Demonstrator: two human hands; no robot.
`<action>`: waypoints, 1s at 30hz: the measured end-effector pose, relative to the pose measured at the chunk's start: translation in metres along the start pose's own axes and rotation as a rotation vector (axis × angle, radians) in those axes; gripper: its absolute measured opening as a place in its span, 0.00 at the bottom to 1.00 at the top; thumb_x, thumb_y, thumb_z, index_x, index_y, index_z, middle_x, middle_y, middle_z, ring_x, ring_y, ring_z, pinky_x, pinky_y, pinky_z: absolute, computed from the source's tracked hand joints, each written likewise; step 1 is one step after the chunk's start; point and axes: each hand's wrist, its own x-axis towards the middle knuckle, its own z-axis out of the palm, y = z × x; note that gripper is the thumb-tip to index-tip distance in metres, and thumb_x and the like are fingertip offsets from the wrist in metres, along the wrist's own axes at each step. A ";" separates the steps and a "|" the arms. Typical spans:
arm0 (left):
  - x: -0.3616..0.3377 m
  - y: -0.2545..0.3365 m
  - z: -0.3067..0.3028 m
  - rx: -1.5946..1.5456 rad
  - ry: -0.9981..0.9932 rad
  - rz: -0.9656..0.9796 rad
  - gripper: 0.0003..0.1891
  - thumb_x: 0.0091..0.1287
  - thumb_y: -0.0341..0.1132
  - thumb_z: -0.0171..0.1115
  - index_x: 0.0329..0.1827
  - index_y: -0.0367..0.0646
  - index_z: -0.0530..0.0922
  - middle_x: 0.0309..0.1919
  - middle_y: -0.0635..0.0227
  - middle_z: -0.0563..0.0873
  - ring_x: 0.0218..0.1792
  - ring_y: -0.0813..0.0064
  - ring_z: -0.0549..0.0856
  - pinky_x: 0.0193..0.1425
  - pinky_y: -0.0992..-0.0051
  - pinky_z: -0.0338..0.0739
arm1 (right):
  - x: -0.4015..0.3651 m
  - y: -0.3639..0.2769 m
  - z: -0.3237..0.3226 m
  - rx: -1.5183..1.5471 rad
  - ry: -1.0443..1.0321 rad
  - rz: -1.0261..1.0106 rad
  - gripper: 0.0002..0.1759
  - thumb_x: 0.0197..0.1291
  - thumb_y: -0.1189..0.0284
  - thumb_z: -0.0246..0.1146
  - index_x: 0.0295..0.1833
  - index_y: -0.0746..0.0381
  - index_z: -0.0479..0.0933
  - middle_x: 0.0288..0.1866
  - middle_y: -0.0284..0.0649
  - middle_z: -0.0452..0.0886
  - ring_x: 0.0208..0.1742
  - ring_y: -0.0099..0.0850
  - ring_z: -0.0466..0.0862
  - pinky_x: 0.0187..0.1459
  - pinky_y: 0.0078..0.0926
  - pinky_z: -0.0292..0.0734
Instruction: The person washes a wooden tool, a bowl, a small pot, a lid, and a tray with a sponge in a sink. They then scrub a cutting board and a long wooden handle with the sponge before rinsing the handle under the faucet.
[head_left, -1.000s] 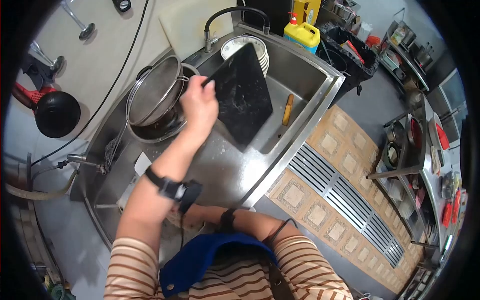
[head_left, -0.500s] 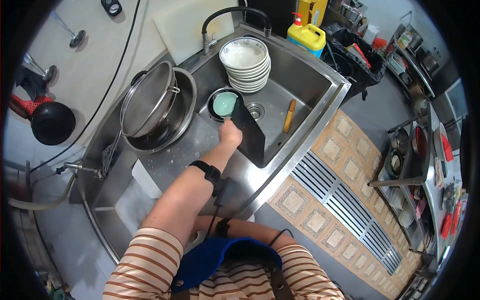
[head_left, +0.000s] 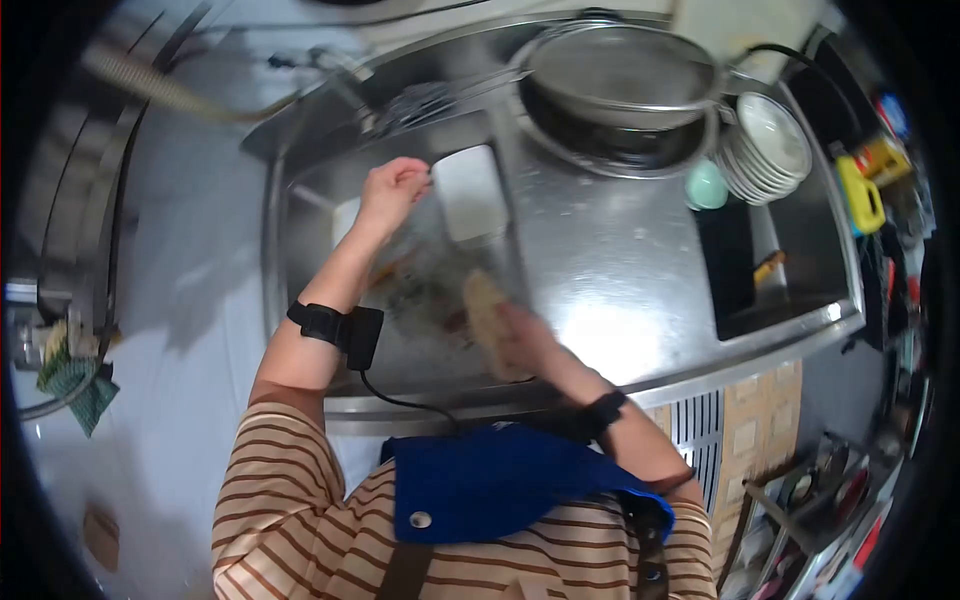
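My left hand [head_left: 395, 195] is over the left sink basin [head_left: 300, 255], fingers curled in and close to the edge of a white rectangular tray [head_left: 472, 200]. Whether the fingertips touch the tray, or pinch anything, I cannot make out. Low in the same basin, my right hand [head_left: 530, 345] is closed on a long beige loofah-like sponge [head_left: 487, 310], smeared by motion. Brownish scraps or wet marks lie blurred on the basin floor between the hands.
A large sieve [head_left: 630, 70] sits over a metal bowl on the steel drainboard [head_left: 610, 240]. Stacked white bowls [head_left: 765, 150], a mint-green bowl [head_left: 706, 186] and a wooden-handled tool [head_left: 768, 267] are at the right basin. A yellow jug [head_left: 860, 195] stands beyond.
My left hand has left the green bowl and black board in the right basin and crossed to the left basin. My right hand, hidden before, now shows with the sponge. The view has swung left.
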 end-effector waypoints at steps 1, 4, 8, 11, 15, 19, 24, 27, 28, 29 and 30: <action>-0.004 -0.043 -0.037 0.103 0.067 -0.041 0.09 0.61 0.29 0.56 0.42 0.36 0.77 0.31 0.67 0.83 0.32 0.79 0.81 0.37 0.80 0.74 | 0.002 -0.009 -0.004 0.006 -0.040 0.097 0.28 0.47 0.76 0.57 0.58 0.63 0.67 0.41 0.53 0.78 0.42 0.42 0.80 0.45 0.32 0.74; -0.041 -0.136 -0.107 0.336 0.167 -0.117 0.09 0.56 0.30 0.59 0.40 0.38 0.78 0.30 0.65 0.83 0.31 0.74 0.82 0.37 0.76 0.74 | 0.017 -0.005 -0.001 0.016 -0.035 0.286 0.27 0.49 0.81 0.55 0.59 0.64 0.65 0.40 0.48 0.79 0.40 0.32 0.80 0.41 0.26 0.75; -0.073 -0.209 -0.151 0.632 0.031 -0.326 0.10 0.52 0.32 0.60 0.37 0.41 0.80 0.31 0.60 0.84 0.34 0.62 0.83 0.40 0.69 0.75 | 0.056 -0.034 0.000 0.564 0.143 0.481 0.27 0.50 0.76 0.59 0.58 0.64 0.65 0.44 0.50 0.79 0.46 0.37 0.80 0.46 0.29 0.73; -0.066 -0.258 -0.159 0.714 -0.088 -0.328 0.12 0.52 0.34 0.60 0.39 0.41 0.80 0.36 0.58 0.83 0.38 0.60 0.82 0.47 0.66 0.75 | 0.084 -0.042 0.019 0.446 0.186 0.475 0.34 0.46 0.69 0.64 0.61 0.63 0.63 0.42 0.50 0.79 0.46 0.33 0.80 0.45 0.26 0.74; -0.043 -0.287 -0.145 0.794 -0.318 -0.336 0.19 0.53 0.36 0.60 0.49 0.42 0.76 0.46 0.56 0.80 0.49 0.58 0.78 0.53 0.65 0.72 | 0.107 -0.052 0.043 0.040 0.035 0.506 0.37 0.43 0.61 0.67 0.60 0.61 0.66 0.44 0.49 0.79 0.47 0.38 0.80 0.46 0.28 0.74; -0.020 -0.279 -0.092 0.929 -0.468 -0.620 0.25 0.56 0.35 0.57 0.59 0.45 0.69 0.56 0.56 0.73 0.60 0.53 0.67 0.59 0.58 0.66 | 0.131 -0.026 0.059 -0.341 -0.074 0.653 0.33 0.43 0.59 0.66 0.58 0.55 0.70 0.44 0.48 0.80 0.47 0.41 0.79 0.49 0.34 0.73; -0.014 -0.308 -0.056 1.202 -0.374 -0.475 0.23 0.58 0.34 0.57 0.58 0.46 0.69 0.57 0.57 0.72 0.62 0.54 0.64 0.61 0.52 0.61 | 0.141 0.036 0.069 -0.377 -0.016 0.870 0.29 0.60 0.67 0.52 0.67 0.53 0.54 0.51 0.51 0.75 0.53 0.45 0.76 0.53 0.37 0.70; -0.009 -0.307 -0.051 1.175 -0.536 -0.520 0.22 0.56 0.31 0.59 0.55 0.43 0.70 0.47 0.56 0.78 0.51 0.59 0.76 0.52 0.55 0.71 | 0.135 0.084 0.100 -0.309 0.003 0.867 0.40 0.53 0.74 0.55 0.70 0.47 0.45 0.52 0.54 0.74 0.54 0.48 0.74 0.54 0.38 0.69; -0.006 -0.293 -0.052 0.720 -0.577 -0.811 0.19 0.56 0.30 0.59 0.52 0.42 0.70 0.39 0.58 0.78 0.41 0.64 0.78 0.45 0.61 0.75 | 0.131 0.093 0.109 -0.391 0.032 0.807 0.40 0.53 0.75 0.54 0.70 0.46 0.45 0.52 0.53 0.74 0.55 0.48 0.74 0.54 0.37 0.69; -0.003 -0.275 -0.055 0.246 -0.576 -1.058 0.17 0.55 0.28 0.60 0.48 0.41 0.71 0.31 0.61 0.78 0.31 0.69 0.80 0.37 0.66 0.79 | 0.137 0.085 0.115 -0.434 -0.018 0.821 0.38 0.54 0.78 0.53 0.69 0.46 0.49 0.52 0.52 0.74 0.56 0.47 0.73 0.54 0.36 0.69; -0.006 -0.266 -0.060 0.251 -0.570 -1.069 0.17 0.55 0.28 0.60 0.48 0.41 0.71 0.31 0.61 0.78 0.31 0.69 0.80 0.37 0.66 0.79 | 0.146 0.100 0.131 -0.425 -0.027 0.818 0.38 0.54 0.78 0.53 0.69 0.46 0.49 0.52 0.52 0.74 0.56 0.47 0.73 0.54 0.36 0.69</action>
